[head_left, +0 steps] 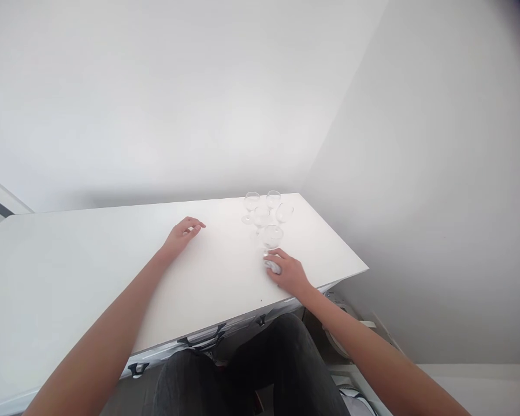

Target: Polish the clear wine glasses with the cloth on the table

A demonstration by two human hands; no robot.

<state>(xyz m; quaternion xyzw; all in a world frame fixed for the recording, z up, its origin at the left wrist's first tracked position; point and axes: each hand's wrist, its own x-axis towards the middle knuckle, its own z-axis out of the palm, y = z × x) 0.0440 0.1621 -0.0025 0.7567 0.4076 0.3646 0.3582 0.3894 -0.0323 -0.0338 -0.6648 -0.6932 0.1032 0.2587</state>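
My right hand (289, 274) rests low over the table, its fingers closed around a small crumpled white wad (273, 266); whether it is tissue or cloth I cannot tell. Just beyond those fingers stands the nearest clear stemmed glass (273, 236), its foot partly hidden by the hand. Several similar glasses cluster behind it, among them one in the middle (262, 216), one at the back left (252, 201) and one on the right (285, 212). My left hand (184, 233) is held to the left of the glasses, fingers loosely bent and apart, with nothing in it.
The white table (216, 277) ends in a right corner close to the side wall (437, 202). Behind it rises a white back wall (177, 104). Black clips (138, 368) sit along the front edge, above my legs (260, 370). Items are stored below on the right.
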